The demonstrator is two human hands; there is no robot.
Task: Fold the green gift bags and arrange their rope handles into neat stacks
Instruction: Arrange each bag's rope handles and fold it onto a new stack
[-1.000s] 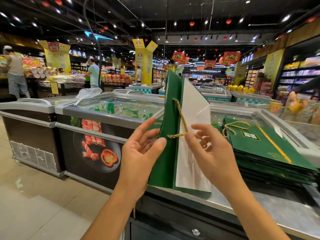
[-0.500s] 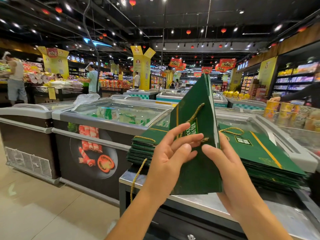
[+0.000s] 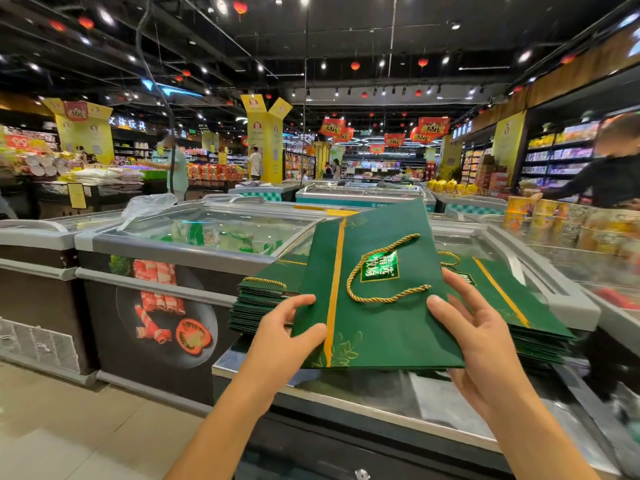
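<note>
- Moved since the earlier frames: the green gift bag [image 3: 377, 306], which stood upright on its lower edge between the hands, now lies flattened with its printed face up and its far edge tipped higher than its near edge
- Rope handle [image 3: 384, 271]: gold cord, lying in an open loop across the printed face around the label, both ends on the bag, nothing hanging over an edge
- Left hand [image 3: 287, 337]: grasps the bag's left edge, thumb on top beside the gold stripe, fingers [image 3: 301, 301] along and under that edge
- Right hand [image 3: 474, 334]: grasps the right edge near the lower corner, thumb on the top face just below the cord, palm beneath, the other fingers reaching out past the edge
- Bag position: held in the air above the tabletop [image 3: 433, 403], between two stacks and overlapping both from this view; whether it touches either stack cannot be told
- Left stack [image 3: 263, 299]: flat green bags, edges roughly flush, one gold cord on its top, partly hidden by the held bag
- Right stack [image 3: 512, 306]: taller, top bag face up with a diagonal gold stripe, its near corner running close to the tabletop's right edge
- Open room: a bare strip of tabletop shows below the bag's near edge, up to the front rim
- Surroundings: a chest freezer [image 3: 173, 258] with a glass lid stands just left of the tabletop; tiled floor [image 3: 69, 427] lies open in front of it; a person in dark sleeves [image 3: 602, 178] reaches over goods at far right, well apart from the stacks
</note>
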